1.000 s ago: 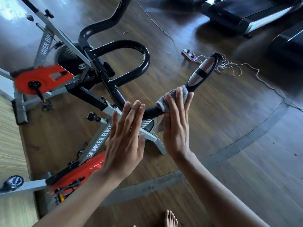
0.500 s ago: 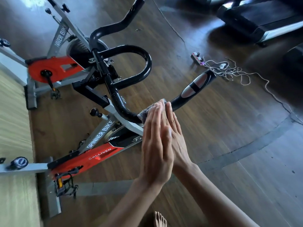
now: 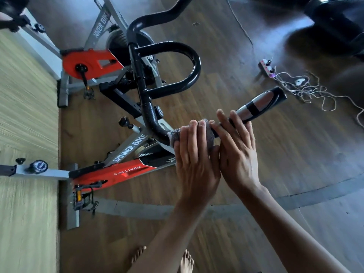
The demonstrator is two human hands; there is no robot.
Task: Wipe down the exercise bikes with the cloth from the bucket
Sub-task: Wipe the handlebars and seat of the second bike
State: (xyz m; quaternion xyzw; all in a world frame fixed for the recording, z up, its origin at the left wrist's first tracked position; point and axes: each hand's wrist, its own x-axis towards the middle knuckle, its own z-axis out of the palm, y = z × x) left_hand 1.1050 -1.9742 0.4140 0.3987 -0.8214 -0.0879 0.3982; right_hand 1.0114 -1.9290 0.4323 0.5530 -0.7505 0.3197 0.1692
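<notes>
The near exercise bike [image 3: 126, 174] has an orange guard and a black handlebar [image 3: 149, 115] that ends in a grip with a silver patch [image 3: 260, 104]. A grey cloth [image 3: 209, 134] is wrapped round the bar just left of that grip. My left hand [image 3: 195, 160] presses on the cloth with straight fingers laid over it. Beside it, my right hand [image 3: 238, 150] lies flat across the bar, its fingers reaching onto the grip. Both thumbs are hidden. A second bike [image 3: 88, 64] stands behind the first.
A power strip [image 3: 267, 70] and a tangled cord [image 3: 307, 89] lie on the wooden floor to the right. A dark treadmill [image 3: 334, 26] fills the top right. A pale mat [image 3: 25, 125] runs down the left. My bare feet [image 3: 186, 261] show at the bottom.
My hands were apart, then pressed together round the cloth. Now they lie side by side, the left on the cloth, the right farther along the bar. The view has shifted.
</notes>
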